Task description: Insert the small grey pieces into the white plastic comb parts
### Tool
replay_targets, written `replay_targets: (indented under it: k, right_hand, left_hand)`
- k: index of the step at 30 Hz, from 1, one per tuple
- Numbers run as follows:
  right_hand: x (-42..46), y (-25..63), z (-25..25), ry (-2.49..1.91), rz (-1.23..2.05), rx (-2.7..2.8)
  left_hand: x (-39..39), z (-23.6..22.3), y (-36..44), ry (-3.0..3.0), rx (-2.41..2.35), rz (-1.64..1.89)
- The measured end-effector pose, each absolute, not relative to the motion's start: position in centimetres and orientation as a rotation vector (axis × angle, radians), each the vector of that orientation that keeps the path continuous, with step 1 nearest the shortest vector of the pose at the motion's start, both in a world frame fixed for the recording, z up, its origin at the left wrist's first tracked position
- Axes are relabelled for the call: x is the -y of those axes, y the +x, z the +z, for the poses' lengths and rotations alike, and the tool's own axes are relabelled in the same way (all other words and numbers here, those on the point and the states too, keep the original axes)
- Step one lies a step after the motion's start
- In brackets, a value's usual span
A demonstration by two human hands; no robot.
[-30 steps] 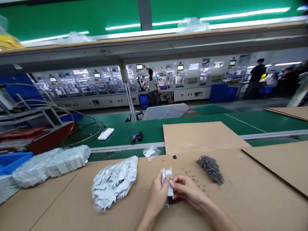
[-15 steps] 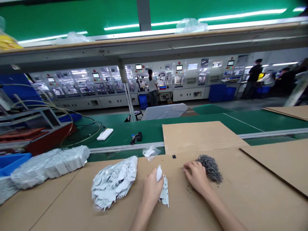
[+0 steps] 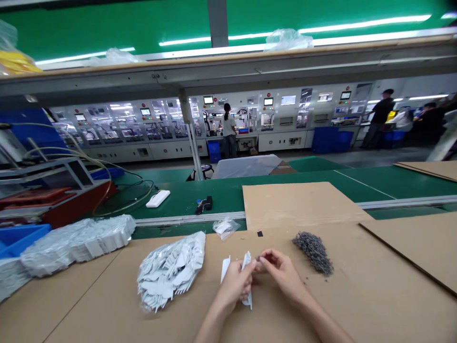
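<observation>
My left hand point(image 3: 233, 283) is closed around a small stack of flat white plastic pieces point(image 3: 246, 276), held upright over the cardboard-covered bench point(image 3: 357, 295). My right hand point(image 3: 280, 271) is pinched at its fingertips right against the top of that stack; whatever it pinches is too small to make out. A pile of tiny dark grey parts point(image 3: 314, 250) lies just to the right of my right hand. A clear bag of more white pieces point(image 3: 167, 271) lies to the left of my left hand.
A longer bag of white pieces point(image 3: 76, 243) and a blue bin point(image 3: 17, 238) sit at far left. A small plastic bag point(image 3: 224, 226), a white device point(image 3: 157, 198) and dark keys point(image 3: 203, 205) lie near the green conveyor point(image 3: 321, 178). People stand at machines far behind.
My right hand came back from the grey pile to the white stack, fingertips pinched. My left hand raised the stack upright from the cardboard.
</observation>
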State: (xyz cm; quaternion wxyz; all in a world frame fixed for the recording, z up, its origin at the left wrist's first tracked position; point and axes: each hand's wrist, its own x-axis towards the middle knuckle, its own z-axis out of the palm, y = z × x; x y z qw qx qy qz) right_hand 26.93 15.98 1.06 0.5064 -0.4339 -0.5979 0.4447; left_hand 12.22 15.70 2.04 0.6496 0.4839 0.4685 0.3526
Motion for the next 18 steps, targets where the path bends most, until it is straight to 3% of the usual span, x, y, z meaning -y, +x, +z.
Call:
replay_targets:
  k: [3,11,18]
  right_hand:
    - [-15.42,26.17,1.34,-0.92,1.207,1.341]
    - [-15.66,26.44,1.08,-0.952,0.988,1.489]
    - [-15.33,26.45,1.4,-1.011,0.97,1.503]
  left_hand:
    - [-15.44,2.23,12.25,0.885,-0.904,0.755]
    - [-16.02,1.97,11.93,0.879,-0.897,0.959]
    - [-15.69,2.08,12.17,1.016,-0.906,0.901]
